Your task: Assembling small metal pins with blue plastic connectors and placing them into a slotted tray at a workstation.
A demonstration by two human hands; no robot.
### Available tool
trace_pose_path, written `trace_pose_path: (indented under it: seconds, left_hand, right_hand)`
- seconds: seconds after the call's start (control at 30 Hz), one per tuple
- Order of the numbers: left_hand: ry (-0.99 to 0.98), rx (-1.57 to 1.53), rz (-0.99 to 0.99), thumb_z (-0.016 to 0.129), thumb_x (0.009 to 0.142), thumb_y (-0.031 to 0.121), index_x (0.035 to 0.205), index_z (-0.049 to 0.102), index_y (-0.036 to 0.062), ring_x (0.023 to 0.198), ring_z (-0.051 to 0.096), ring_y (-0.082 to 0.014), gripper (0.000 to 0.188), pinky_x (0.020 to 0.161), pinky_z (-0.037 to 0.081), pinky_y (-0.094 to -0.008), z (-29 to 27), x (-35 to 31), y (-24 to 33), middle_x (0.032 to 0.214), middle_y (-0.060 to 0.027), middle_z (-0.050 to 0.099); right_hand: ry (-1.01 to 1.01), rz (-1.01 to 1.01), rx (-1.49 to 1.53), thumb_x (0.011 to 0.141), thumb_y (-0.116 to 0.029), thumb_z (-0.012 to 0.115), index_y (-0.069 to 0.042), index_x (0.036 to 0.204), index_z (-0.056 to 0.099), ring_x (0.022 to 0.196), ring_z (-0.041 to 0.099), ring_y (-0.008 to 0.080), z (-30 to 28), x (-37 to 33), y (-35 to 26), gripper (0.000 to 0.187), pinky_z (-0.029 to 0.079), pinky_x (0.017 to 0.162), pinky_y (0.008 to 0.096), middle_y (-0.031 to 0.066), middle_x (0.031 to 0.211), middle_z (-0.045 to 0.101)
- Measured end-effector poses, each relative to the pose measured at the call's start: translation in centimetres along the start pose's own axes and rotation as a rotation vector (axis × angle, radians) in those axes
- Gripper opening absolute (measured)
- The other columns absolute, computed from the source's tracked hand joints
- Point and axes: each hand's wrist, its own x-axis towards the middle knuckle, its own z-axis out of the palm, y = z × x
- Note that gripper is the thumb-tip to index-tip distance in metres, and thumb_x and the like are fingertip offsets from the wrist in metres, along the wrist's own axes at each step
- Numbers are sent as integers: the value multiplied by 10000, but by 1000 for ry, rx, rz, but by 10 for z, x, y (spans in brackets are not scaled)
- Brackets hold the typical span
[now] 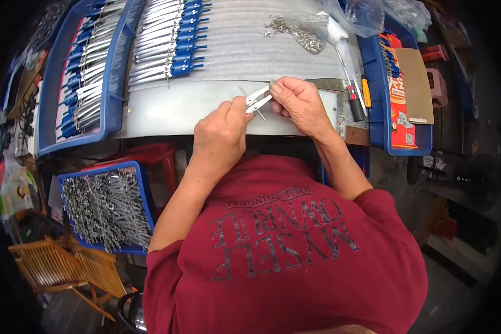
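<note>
Both hands hold a silver metal piece with two flat legs (258, 99) above the near edge of the white work board (167, 108). A thin metal rod (262, 116) crosses it. My left hand (221, 132) is closed around one end of the piece. My right hand (299, 103) pinches the ends of the legs between thumb and fingers; the curled fingers partly hide them. Beyond my left hand, a row of similar silver pieces with blue plastic parts (182, 47) lies on the foam sheet (239, 39).
A blue tray (117, 83) of silver-and-blue pieces stands at left. Small metal fasteners (309, 40) lie by a clear plastic bag. Screwdrivers (366, 92) rest beside the right blue tray (379, 119). Below left is a blue crate (142, 192) of metal parts, near a wooden chair (47, 264).
</note>
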Motion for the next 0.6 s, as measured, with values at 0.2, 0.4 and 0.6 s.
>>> trace_pose_path:
  seconds: [0.2, 0.4, 0.6]
  left_hand:
    - [6, -23, 16, 559, 756, 72, 920, 491, 18, 528, 514, -269, 185, 452, 410, -351, -6, 0, -3, 645, -108, 476]
    - [-37, -135, 3, 560, 760, 68, 933, 500, 15, 535, 508, -281, 191, 470, 411, -340, -10, -2, -5, 681, -129, 505]
    - [-439, -972, -351, 548, 817, 164, 898, 575, -22, 535, 446, -99, 205, 458, 344, -230, -20, -6, -15, 666, -37, 526]
  right_hand:
    - [-13, 2, -6, 864, -207, 494, -14, 863, 576, 580, 423, 35, -16, -5, 0, 209, 352, 520, 162, -10, 685, 527]
    - [-29, -530, -426, 770, -83, 593, 13, 948, 571, 687, 527, 129, -22, -2, -4, 203, 427, 612, 223, 64, 778, 572]
    - [-288, -820, -618, 676, -35, 639, -3, 847, 589, 679, 567, 233, -24, -1, -17, 181, 449, 576, 297, 109, 759, 580]
